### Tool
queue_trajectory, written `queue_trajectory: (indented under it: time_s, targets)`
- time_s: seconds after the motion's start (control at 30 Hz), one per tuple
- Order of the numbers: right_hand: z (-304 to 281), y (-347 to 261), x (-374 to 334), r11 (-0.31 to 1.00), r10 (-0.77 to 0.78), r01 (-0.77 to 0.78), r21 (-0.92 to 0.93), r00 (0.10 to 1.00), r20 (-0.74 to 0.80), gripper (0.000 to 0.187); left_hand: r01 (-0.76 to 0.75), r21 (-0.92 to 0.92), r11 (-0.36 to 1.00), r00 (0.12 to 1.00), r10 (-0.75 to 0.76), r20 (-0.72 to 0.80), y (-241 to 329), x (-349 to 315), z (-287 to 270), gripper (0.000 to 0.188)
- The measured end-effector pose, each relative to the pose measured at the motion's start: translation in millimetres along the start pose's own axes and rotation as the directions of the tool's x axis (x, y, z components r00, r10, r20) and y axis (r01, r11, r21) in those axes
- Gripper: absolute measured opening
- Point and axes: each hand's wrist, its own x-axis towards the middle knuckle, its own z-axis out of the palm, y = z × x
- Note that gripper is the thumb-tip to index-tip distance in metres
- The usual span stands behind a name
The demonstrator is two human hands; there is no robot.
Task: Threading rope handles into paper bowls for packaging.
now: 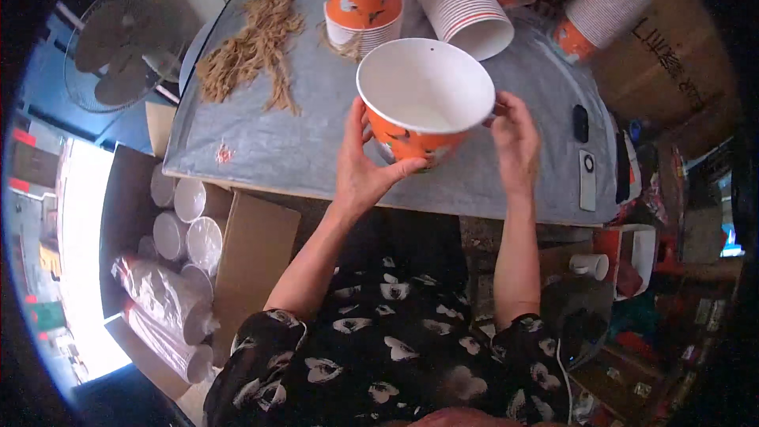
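Note:
A paper bucket (427, 122), white inside with an orange printed outside, is held tilted above the near part of the table. Its open mouth faces up, and a small dark hole shows near the far rim. My left hand (364, 166) grips its left and near side, the thumb laid across the front wall. At the right rim, my right hand (515, 138) has its fingers bent against the bucket's outer wall; the fingertips are partly hidden. Beyond the bucket stands an upside-down stack of similar buckets (364, 4). A heap of tan cords (257, 47) lies to its left.
More nested bucket stacks (462, 8) lie at the back right. On the grey-covered table (308, 142) are a black object (581, 122) and a white, flat object (587, 180). A cardboard box (253, 245) of wrapped white buckets stands lower left, below a fan (122, 43).

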Motion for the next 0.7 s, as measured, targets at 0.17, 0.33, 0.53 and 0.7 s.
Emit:
queue_trajectory:
  time_s: [0.17, 0.33, 0.53, 0.7]
  targets:
    - [41.3, 38.9, -25.9, 0.997, 0.069, -0.063, -0.032, 0.974, 0.215, 0.119, 0.17, -0.015, 0.985, 0.98, -0.17, -0.099, 4.2, -12.8, -6.0, 0.121]
    - [55.9, 50.4, -27.4, 0.994, 0.111, -0.111, -0.012, 0.973, 0.201, 0.115, 0.136, 0.023, 0.99, 0.983, -0.132, -0.124, -12.2, -16.9, -10.4, 0.119]
    - [47.9, 101.9, -17.3, 0.989, 0.143, -0.132, -0.059, 0.955, 0.261, 0.09, 0.114, 0.159, 0.981, 0.989, -0.097, -0.112, -45.6, -12.5, -5.3, 0.113]
    - [54.1, 123.9, -30.5, 0.994, 0.108, -0.111, 0.006, 0.978, 0.176, 0.072, 0.089, 0.27, 0.959, 0.996, -0.079, -0.051, -60.1, -20.3, -24.9, 0.089]
